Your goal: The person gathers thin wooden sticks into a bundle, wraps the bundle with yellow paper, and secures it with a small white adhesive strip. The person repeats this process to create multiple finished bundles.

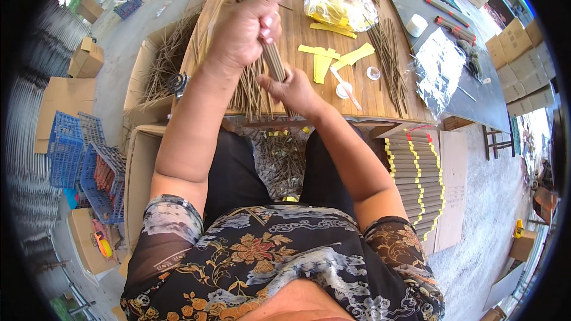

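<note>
A thick bundle of thin brown incense sticks (273, 62) slants over the near side of the wooden table, its upper end running out past the top of the view. My left hand (241, 31) is wrapped round the bundle's middle, fingers closed. At the lower end my right hand (295, 90) cups the sticks, thumb on one side and fingers partly hidden behind. Loose incense sticks (245, 96) lie on the table under my hands. To the right are yellow paper strips (322, 64), a small white round pot (344, 90) with a flat stick across it, and a clear tape roll (373, 73).
The wooden table (285, 30) carries a plastic bag of yellow strips (339, 6) and more loose sticks at right. A cardboard box of sticks (156, 65) stands left. Banded bundles (414, 181) lie in rows at lower right. A dark side table (476, 86) holds crumpled clear film.
</note>
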A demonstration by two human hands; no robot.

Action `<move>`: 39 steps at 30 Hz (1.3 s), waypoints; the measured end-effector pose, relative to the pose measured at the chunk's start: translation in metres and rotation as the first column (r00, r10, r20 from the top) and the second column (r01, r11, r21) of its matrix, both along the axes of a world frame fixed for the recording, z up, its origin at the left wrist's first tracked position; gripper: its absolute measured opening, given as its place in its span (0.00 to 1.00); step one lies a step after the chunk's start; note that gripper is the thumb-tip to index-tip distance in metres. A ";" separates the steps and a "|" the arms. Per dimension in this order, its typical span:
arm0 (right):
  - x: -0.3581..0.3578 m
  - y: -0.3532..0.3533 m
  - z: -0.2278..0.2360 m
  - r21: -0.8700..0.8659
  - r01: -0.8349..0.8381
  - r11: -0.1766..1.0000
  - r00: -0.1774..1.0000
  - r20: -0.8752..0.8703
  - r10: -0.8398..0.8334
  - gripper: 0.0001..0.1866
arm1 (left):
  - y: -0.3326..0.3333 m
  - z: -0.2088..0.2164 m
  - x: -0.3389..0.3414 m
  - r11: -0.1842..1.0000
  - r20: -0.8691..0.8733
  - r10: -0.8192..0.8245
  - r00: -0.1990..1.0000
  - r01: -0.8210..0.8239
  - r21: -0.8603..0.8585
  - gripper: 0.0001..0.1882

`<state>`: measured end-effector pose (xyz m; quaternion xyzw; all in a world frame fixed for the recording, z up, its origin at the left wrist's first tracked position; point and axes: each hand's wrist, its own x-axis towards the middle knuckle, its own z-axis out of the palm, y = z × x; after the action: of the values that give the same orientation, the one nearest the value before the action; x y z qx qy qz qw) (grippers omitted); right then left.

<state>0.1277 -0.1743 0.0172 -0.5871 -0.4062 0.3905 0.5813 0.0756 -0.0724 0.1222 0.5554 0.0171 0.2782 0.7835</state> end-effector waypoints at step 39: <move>0.030 0.045 -0.082 0.313 0.072 0.947 0.977 0.168 -0.129 0.07 | -0.011 -0.094 0.011 0.950 -0.062 0.264 0.963 -0.248 0.189 0.13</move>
<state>0.1573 -0.1290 -0.0649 -0.5444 -0.4836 0.2362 0.6434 0.0863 -0.0830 0.0286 0.6285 0.0979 0.3535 0.6859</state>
